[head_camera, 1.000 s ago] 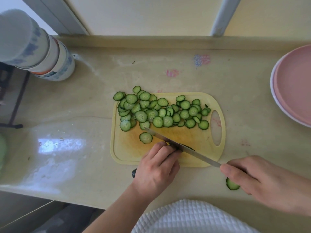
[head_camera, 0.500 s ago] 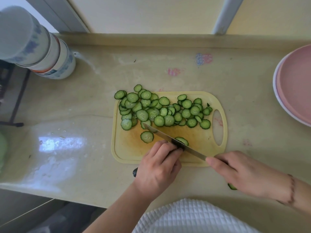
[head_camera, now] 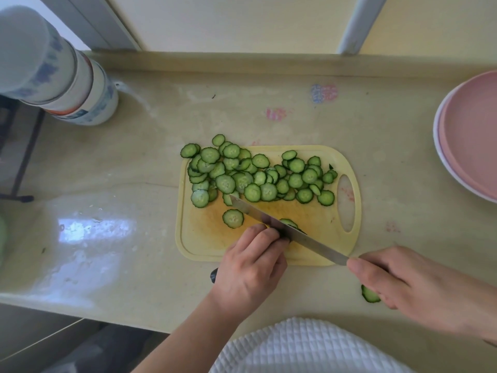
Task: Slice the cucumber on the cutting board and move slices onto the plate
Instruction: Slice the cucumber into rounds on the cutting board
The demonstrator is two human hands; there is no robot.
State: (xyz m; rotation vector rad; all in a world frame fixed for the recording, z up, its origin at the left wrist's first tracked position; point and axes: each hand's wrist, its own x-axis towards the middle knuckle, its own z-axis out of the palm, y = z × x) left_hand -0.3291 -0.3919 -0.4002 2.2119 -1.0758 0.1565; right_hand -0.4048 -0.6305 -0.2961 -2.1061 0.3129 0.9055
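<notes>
Several cucumber slices [head_camera: 258,175] lie heaped across the far half of the yellow cutting board [head_camera: 347,249]. One slice [head_camera: 233,218] lies apart near the board's middle. My left hand [head_camera: 252,267] curls over the remaining cucumber stub at the board's near edge; the stub's dark end [head_camera: 213,275] pokes out behind the hand. My right hand [head_camera: 408,286] grips the handle of a knife [head_camera: 285,230], whose blade runs diagonally against my left fingertips. A fresh slice [head_camera: 289,222] leans on the blade's far side. The pink plate [head_camera: 473,141] sits at the right edge.
A stray cucumber slice [head_camera: 369,294] lies on the counter under my right hand. A white and blue jar [head_camera: 80,95] stands at the back left. The counter's front edge runs close to my body, with a white waffle cloth [head_camera: 304,348] below.
The knife slid forward and then drew back toward me, and a new slice came off on the blade's far side. My left hand stayed on the stub.
</notes>
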